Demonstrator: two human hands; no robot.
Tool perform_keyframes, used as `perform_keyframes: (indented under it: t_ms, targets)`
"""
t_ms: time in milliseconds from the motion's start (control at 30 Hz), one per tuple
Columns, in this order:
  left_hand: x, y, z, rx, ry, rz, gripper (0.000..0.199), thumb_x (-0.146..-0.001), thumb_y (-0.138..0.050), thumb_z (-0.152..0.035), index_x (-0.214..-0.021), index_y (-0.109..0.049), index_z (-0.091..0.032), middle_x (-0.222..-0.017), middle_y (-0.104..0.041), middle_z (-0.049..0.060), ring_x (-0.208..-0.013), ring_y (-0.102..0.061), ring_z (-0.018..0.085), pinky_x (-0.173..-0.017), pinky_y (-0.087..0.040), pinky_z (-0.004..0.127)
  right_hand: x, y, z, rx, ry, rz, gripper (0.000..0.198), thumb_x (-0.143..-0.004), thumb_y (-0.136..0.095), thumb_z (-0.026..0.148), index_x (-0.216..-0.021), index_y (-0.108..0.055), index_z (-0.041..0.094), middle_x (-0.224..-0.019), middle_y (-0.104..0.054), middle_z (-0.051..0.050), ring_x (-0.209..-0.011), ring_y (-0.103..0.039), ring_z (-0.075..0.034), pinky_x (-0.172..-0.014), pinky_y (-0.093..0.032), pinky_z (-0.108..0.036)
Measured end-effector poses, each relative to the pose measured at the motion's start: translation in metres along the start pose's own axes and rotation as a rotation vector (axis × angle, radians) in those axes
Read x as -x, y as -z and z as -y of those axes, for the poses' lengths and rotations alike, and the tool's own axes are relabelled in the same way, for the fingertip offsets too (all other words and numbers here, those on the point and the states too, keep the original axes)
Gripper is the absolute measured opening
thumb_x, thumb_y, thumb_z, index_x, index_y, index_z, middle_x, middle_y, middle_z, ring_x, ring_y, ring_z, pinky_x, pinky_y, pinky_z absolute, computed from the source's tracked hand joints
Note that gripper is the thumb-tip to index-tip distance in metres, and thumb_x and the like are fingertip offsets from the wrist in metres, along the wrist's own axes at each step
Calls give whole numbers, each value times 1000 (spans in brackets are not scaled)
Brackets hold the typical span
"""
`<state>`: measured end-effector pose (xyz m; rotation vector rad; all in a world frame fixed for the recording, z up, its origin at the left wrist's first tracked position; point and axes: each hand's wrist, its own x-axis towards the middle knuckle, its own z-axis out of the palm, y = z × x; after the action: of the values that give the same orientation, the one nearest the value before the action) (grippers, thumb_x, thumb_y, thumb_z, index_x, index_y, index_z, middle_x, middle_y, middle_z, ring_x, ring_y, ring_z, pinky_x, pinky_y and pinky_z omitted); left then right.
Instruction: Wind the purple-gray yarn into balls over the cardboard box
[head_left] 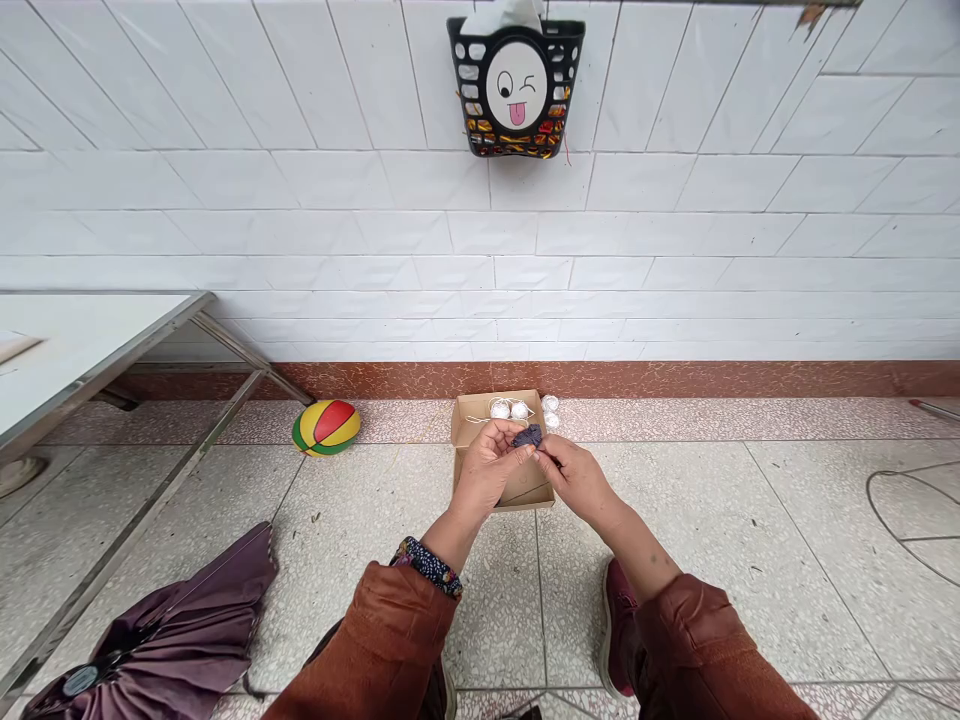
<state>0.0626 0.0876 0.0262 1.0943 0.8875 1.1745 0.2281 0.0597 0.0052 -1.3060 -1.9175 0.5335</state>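
Observation:
Between my two hands is a small dark, crumpled, knitted-looking piece [527, 436]. My left hand [486, 466] pinches it from the left, thumb and fingertips closed on it. From the right, my right hand [576, 478] has its fingertips pressed together at the piece's lower edge. Just beneath my hands an open cardboard box [517, 492] lies on the floor. In its far part are white balls of yarn [500, 409] with loose white strands. More white balls [551, 404] sit on the floor just right of the box.
A colourful ball [327, 428] lies near the wall, left of the box. A folded purple umbrella [180, 630] and a metal-framed table [97, 350] stand at the left. A black basket [517, 90] hangs on the tiled wall. A wire frame [911, 538] is at the right.

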Motion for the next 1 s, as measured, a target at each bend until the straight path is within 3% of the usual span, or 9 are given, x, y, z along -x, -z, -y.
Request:
perform_keyframes:
  t_ms: [200, 367, 533, 633, 800, 1000]
  targets:
    - [-4, 2, 6, -123, -30, -34, 30, -70, -81, -26, -91, -61, -18, -86, -67, 0, -73, -59, 13, -72, -44, 27, 0, 13, 16, -120, 133, 93, 14, -101, -51, 25, -97, -64, 23, -91, -69, -4, -85, -65, -19, -78, -51, -31]
    - [3, 0, 2, -175, -13, 123, 26, -73, -79, -24, -89, -59, -19, -79, -63, -1, -71, -58, 12, -68, -42, 26, -7, 25, 11, -186, 96, -116, 16, -101, -54, 28, -93, -66, 22, -84, -68, -4, -80, -64, -19, -75, -51, -31]
    - [10, -4, -2, 25, 78, 276, 32, -71, -80, -22, -93, -57, -21, -90, -67, 1, -81, -64, 15, -82, -50, 32, -9, 18, -5, -133, -30, -186, 16, -98, -53, 25, -88, -66, 22, -83, -68, -4, -78, -63, -19, -71, -49, -31]
    - [7, -3, 0, 95, 86, 223, 34, -70, -80, -24, -92, -54, -21, -90, -67, 0, -82, -65, 15, -83, -50, 33, -6, 10, -8, -107, -15, -99, 15, -97, -51, 21, -91, -64, 22, -85, -68, -4, -79, -64, -19, -71, -49, -29]
    - [1, 0, 0, 15, 12, 26, 31, -67, -80, -22, -89, -58, -21, -86, -64, -1, -83, -60, 14, -82, -45, 28, -1, 3, -4, 14, 26, -10, 15, -98, -50, 19, -88, -61, 22, -83, -65, -3, -78, -62, -19, -69, -47, -28]
    - [-5, 1, 1, -98, -27, -102, 34, -62, -77, -17, -89, -57, -20, -85, -64, -1, -80, -59, 14, -78, -45, 28, 0, 13, 15, -71, 161, 125, 14, -101, -52, 24, -94, -64, 22, -89, -68, -4, -81, -64, -18, -75, -50, -30]
